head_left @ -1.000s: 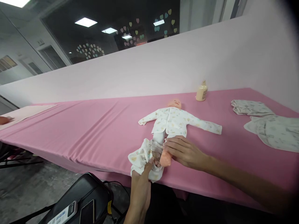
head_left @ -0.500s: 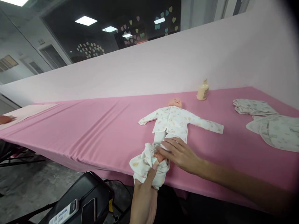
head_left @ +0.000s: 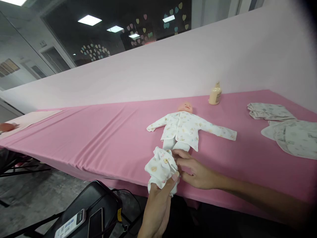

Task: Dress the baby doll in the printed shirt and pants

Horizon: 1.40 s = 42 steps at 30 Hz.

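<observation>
A baby doll (head_left: 185, 107) lies on its back on the pink table, head toward the wall. It wears a white printed jacket (head_left: 180, 127) with both sleeves spread out, and white cloth (head_left: 169, 143) shows below the hem. At the near edge, printed baby trousers (head_left: 159, 165) are bunched up around the doll's lower leg; the foot is hidden. My left hand (head_left: 159, 201) grips the bunch from below, thumb on top. My right hand (head_left: 194, 170) has its bent fingers on the right side of the trousers, fingertips partly hidden by the cloth.
A cream pump bottle (head_left: 215, 95) stands by the wall. Folded printed clothes (head_left: 269, 111) and a bib-like cloth (head_left: 297, 137) lie at right. A black chair (head_left: 99, 205) at lower left carries a phone (head_left: 96, 223) and a white device (head_left: 70, 224). Another doll's head (head_left: 7, 127) shows far left.
The trousers have shifted right and turned over the doll's foot, which showed before. My right hand has come down from the leg to the cloth's side, fingers more bent.
</observation>
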Tool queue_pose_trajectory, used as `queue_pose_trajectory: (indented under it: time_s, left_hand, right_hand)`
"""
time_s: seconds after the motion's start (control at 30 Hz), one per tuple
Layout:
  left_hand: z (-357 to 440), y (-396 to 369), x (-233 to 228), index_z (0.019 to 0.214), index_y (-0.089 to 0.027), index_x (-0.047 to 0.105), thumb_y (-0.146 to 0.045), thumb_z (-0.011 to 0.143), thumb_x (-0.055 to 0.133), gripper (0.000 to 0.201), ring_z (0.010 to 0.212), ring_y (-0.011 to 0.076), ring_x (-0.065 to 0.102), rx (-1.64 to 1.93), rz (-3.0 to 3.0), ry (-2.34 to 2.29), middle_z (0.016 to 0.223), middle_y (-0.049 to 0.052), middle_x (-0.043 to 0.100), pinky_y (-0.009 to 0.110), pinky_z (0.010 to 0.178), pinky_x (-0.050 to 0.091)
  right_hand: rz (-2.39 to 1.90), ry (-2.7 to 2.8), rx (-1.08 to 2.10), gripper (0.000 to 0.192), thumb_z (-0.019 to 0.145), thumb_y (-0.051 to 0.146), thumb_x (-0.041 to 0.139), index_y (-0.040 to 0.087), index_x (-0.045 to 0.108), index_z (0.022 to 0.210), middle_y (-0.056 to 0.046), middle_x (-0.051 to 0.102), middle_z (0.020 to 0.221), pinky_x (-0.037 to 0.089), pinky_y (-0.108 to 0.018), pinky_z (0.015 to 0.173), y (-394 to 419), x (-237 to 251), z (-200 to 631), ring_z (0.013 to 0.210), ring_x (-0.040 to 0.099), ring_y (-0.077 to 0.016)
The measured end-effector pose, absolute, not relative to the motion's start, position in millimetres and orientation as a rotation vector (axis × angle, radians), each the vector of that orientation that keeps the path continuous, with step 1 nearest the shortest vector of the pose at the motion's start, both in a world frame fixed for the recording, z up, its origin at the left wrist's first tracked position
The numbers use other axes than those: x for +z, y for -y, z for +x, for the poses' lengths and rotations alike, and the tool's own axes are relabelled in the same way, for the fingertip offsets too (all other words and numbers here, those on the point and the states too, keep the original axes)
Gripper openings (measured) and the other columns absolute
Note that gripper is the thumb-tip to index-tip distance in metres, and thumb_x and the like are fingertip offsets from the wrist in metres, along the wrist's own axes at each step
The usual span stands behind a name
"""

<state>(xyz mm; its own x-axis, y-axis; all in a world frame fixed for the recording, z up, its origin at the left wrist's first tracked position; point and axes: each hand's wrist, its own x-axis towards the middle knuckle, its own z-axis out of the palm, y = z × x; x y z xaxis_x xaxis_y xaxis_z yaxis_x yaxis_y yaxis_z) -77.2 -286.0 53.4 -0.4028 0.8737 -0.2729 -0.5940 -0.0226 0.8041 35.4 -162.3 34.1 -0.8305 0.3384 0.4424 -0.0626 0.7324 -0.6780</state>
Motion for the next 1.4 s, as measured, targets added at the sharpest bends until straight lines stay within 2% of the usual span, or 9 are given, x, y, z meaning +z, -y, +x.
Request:
queue_pose_trajectory:
  time_s: [0.1, 0.17, 0.27, 0.4, 0.67, 0.97, 1.13, 1.23, 1.4]
  left_hand:
    - [-75, 286, 54, 0.136, -0.025, 0.055, -0.025, 0.078, 0.076, 0.061, 0.131, 0.0272, 0.050, 1.665, 0.399, -1.100, 0.138, 0.009, 0.058, 0.043, 0.114, 0.037]
    - [-73, 285, 51, 0.135, -0.024, 0.056, -0.027, 0.079, 0.076, 0.060, 0.131, 0.0273, 0.051, 1.673, 0.414, -1.112, 0.137, 0.009, 0.059, 0.042, 0.114, 0.037]
    - [-68, 284, 46, 0.136, -0.023, 0.054, -0.029, 0.078, 0.078, 0.063, 0.131, 0.0276, 0.051, 1.722, 0.370, -1.177, 0.136, 0.010, 0.060, 0.042, 0.113, 0.038]
    - [-58, 286, 38, 0.139, -0.025, 0.050, -0.032, 0.078, 0.078, 0.068, 0.136, 0.0287, 0.045, 1.825, 0.264, -1.307, 0.141, 0.009, 0.056, 0.043, 0.116, 0.035]
    - [-52, 302, 22, 0.138, -0.026, 0.052, -0.035, 0.076, 0.078, 0.068, 0.147, 0.0273, 0.024, 1.715, 0.289, -1.540, 0.150, 0.004, 0.045, 0.041, 0.123, 0.019]
    - [-68, 305, 39, 0.128, -0.017, 0.057, -0.039, 0.078, 0.076, 0.058, 0.131, 0.0283, 0.051, 1.548, 0.234, -1.444, 0.128, 0.013, 0.064, 0.045, 0.116, 0.032]
    - [-72, 305, 41, 0.133, -0.019, 0.055, -0.035, 0.081, 0.074, 0.058, 0.127, 0.0269, 0.054, 1.583, 0.256, -1.228, 0.127, 0.012, 0.064, 0.045, 0.116, 0.033]
    - [-67, 301, 42, 0.139, -0.023, 0.050, -0.032, 0.084, 0.071, 0.060, 0.132, 0.0235, 0.050, 1.626, 0.267, -1.113, 0.135, 0.010, 0.060, 0.041, 0.118, 0.030]
    - [-61, 292, 49, 0.141, -0.027, 0.048, -0.030, 0.087, 0.069, 0.058, 0.133, 0.0205, 0.048, 1.625, 0.292, -1.062, 0.137, 0.008, 0.058, 0.039, 0.119, 0.029]
  right_hand:
    - [-0.209, 2.184, 1.447, 0.030, 0.086, 0.019, 0.060, 0.021, 0.057, 0.115, -0.006, 0.050, 0.121, 0.049, -0.031, 0.085, 169, 47, 35, 0.103, 0.051, -0.0170]
    - [-0.222, 2.094, 1.604, 0.035, 0.085, 0.021, 0.062, 0.023, 0.054, 0.119, -0.004, 0.051, 0.115, 0.047, -0.028, 0.079, 171, 51, 33, 0.092, 0.050, -0.0145]
    - [-0.224, 2.022, 1.710, 0.031, 0.084, 0.021, 0.063, 0.021, 0.058, 0.114, -0.004, 0.051, 0.114, 0.045, -0.027, 0.079, 170, 54, 31, 0.093, 0.050, -0.0146]
    - [-0.195, 2.081, 1.685, 0.021, 0.084, 0.027, 0.066, 0.018, 0.062, 0.103, -0.003, 0.052, 0.109, 0.044, -0.028, 0.082, 168, 58, 33, 0.096, 0.049, -0.0160]
    - [-0.211, 2.053, 1.713, 0.035, 0.084, 0.025, 0.066, 0.020, 0.057, 0.118, -0.003, 0.054, 0.109, 0.044, -0.032, 0.090, 163, 55, 37, 0.101, 0.051, -0.0173]
    - [-0.188, 2.172, 1.714, 0.021, 0.082, 0.023, 0.066, 0.018, 0.063, 0.102, -0.005, 0.048, 0.129, 0.043, -0.032, 0.095, 167, 63, 41, 0.112, 0.049, -0.0195]
    - [-0.238, 2.158, 1.705, 0.032, 0.084, 0.026, 0.065, 0.020, 0.058, 0.115, -0.004, 0.054, 0.113, 0.044, -0.028, 0.081, 169, 61, 42, 0.096, 0.051, -0.0160]
    - [-0.206, 2.135, 1.690, 0.029, 0.085, 0.027, 0.064, 0.019, 0.059, 0.112, -0.002, 0.053, 0.102, 0.043, -0.026, 0.075, 169, 56, 40, 0.088, 0.048, -0.0142]
    - [-0.159, 2.111, 1.686, 0.022, 0.085, 0.019, 0.061, 0.018, 0.061, 0.107, -0.002, 0.051, 0.101, 0.042, -0.024, 0.072, 170, 55, 38, 0.085, 0.048, -0.0126]
